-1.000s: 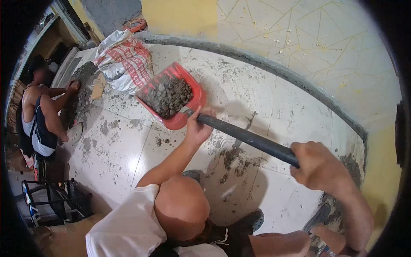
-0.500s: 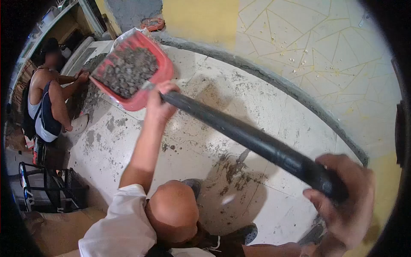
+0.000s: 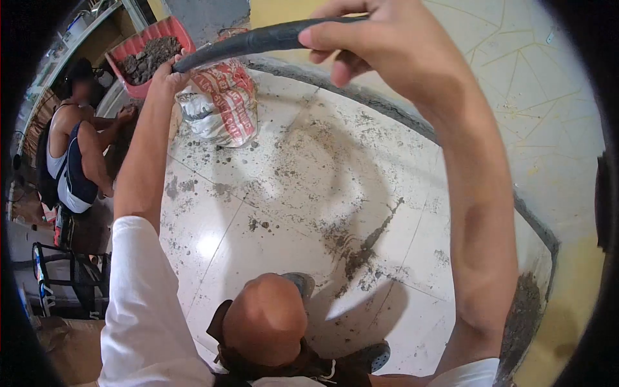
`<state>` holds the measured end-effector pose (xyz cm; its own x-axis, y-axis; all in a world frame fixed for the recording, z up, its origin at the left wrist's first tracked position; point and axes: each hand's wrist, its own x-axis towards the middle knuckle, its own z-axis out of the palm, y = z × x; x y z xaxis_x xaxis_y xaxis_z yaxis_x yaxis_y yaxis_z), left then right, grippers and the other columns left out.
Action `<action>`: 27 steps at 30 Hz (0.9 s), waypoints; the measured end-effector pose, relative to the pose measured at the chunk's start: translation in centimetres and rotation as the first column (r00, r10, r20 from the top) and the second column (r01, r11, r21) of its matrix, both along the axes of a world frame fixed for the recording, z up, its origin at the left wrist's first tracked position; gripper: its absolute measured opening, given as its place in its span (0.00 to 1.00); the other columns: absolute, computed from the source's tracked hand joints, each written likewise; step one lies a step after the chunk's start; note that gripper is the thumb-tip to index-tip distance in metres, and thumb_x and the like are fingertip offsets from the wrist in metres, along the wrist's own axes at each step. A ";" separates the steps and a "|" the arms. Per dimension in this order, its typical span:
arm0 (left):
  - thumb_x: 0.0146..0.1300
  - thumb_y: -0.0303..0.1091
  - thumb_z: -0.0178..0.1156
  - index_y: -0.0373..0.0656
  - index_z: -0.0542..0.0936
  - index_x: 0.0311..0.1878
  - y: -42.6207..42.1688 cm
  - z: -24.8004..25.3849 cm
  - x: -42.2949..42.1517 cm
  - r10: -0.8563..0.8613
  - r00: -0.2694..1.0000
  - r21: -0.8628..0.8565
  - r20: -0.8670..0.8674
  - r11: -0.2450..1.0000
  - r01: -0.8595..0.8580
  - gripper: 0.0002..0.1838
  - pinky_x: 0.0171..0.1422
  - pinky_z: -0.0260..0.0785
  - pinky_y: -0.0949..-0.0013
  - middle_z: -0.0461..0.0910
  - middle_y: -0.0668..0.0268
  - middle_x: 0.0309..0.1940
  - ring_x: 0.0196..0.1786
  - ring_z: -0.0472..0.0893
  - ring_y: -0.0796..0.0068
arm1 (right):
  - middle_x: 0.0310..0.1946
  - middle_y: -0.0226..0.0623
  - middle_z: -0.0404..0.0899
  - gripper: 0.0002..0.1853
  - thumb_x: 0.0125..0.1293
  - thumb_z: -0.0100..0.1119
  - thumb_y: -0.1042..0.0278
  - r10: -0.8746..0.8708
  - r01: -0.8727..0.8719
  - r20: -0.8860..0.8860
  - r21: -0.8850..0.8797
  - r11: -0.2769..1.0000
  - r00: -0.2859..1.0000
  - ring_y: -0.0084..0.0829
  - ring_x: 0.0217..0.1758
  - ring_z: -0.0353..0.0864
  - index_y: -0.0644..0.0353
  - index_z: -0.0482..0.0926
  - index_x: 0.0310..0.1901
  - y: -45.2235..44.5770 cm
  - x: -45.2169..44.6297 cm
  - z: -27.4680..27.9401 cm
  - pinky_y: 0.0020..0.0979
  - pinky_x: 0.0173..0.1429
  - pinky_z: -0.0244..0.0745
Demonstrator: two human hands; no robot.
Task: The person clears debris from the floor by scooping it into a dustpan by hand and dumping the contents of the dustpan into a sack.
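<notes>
A shovel with a red blade (image 3: 178, 31) and a long black handle (image 3: 251, 44) is raised at the upper left. Dark, lumpy wet mortar (image 3: 149, 59) lies in the blade. My left hand (image 3: 170, 76) is closed around the handle just behind the blade. Higher and further right, my right hand (image 3: 387, 48) grips the handle near its far end, thumb below and fingers curled over. Below the shovel, a white and red woven sack (image 3: 222, 106) rests on the floor, its top partly hidden by the handle.
At the left a person (image 3: 74, 142) crouches near the shovel's blade. A black-framed rack or bag (image 3: 71, 280) stands at the lower left. The white tiled floor (image 3: 290, 213) has mortar smears and crumbs. A yellow and cream wall (image 3: 516, 129) borders it on the right.
Both hands have lifted the shovel up and to the left, the right hand rising most from the lower right. The handle now lies nearly level, and the sack beneath shows more.
</notes>
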<state>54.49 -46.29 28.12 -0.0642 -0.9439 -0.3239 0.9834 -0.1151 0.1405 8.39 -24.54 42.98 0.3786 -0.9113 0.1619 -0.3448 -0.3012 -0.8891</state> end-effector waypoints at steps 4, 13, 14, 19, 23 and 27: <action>0.69 0.25 0.42 0.30 0.67 0.48 -3.0 -0.9 2.9 0.161 0.968 -0.015 0.194 0.987 -0.161 0.10 0.39 0.85 0.59 0.79 0.49 0.36 0.35 0.85 0.61 | 0.28 0.34 0.82 0.12 0.62 0.66 0.69 0.034 -0.048 0.198 0.064 0.997 0.980 0.21 0.22 0.77 0.67 0.80 0.43 -3.3 2.1 -2.4 0.21 0.29 0.75; 0.62 0.18 0.46 0.31 0.64 0.52 -5.1 -2.6 5.7 0.226 0.879 0.039 0.421 0.963 -0.266 0.15 0.50 0.83 0.53 0.75 0.46 0.44 0.45 0.82 0.48 | 0.28 0.38 0.81 0.14 0.65 0.63 0.62 -0.126 -0.181 0.521 0.498 0.848 0.844 0.24 0.25 0.78 0.66 0.79 0.42 -7.4 3.5 -11.5 0.29 0.37 0.80; 0.62 0.18 0.47 0.30 0.63 0.53 -5.7 -3.1 6.1 0.224 0.866 0.080 0.447 0.954 -0.288 0.15 0.52 0.82 0.50 0.75 0.45 0.44 0.45 0.82 0.47 | 0.28 0.38 0.82 0.14 0.65 0.63 0.61 -0.156 -0.205 0.548 0.539 0.817 0.822 0.24 0.24 0.77 0.65 0.79 0.42 -7.4 3.4 -12.5 0.29 0.37 0.80; 0.65 0.20 0.49 0.23 0.64 0.52 -3.3 -1.8 0.9 0.234 0.758 -0.039 0.608 0.963 -0.266 0.14 0.57 0.79 0.45 0.75 0.47 0.42 0.48 0.81 0.45 | 0.32 0.39 0.83 0.16 0.70 0.57 0.56 -0.120 -0.312 0.580 0.589 0.746 0.806 0.19 0.22 0.75 0.64 0.78 0.44 -6.1 2.4 -16.9 0.26 0.33 0.77; 0.68 0.24 0.48 0.25 0.69 0.47 -3.8 0.1 -1.9 0.133 0.585 -0.111 0.800 0.991 -0.073 0.10 0.60 0.76 0.46 0.77 0.44 0.44 0.52 0.81 0.45 | 0.36 0.42 0.83 0.19 0.72 0.54 0.55 -0.126 -0.345 0.591 0.616 0.709 0.797 0.22 0.23 0.78 0.66 0.77 0.48 -4.0 0.7 -19.8 0.27 0.31 0.76; 0.62 0.19 0.52 0.21 0.61 0.50 -3.3 2.4 -6.0 0.107 0.526 -0.165 0.844 0.984 0.064 0.16 0.47 0.81 0.39 0.77 0.39 0.41 0.40 0.84 0.41 | 0.38 0.44 0.82 0.20 0.73 0.52 0.57 -0.012 -0.402 0.571 0.592 0.698 0.821 0.29 0.28 0.82 0.68 0.75 0.52 -1.6 -1.1 -21.7 0.28 0.34 0.78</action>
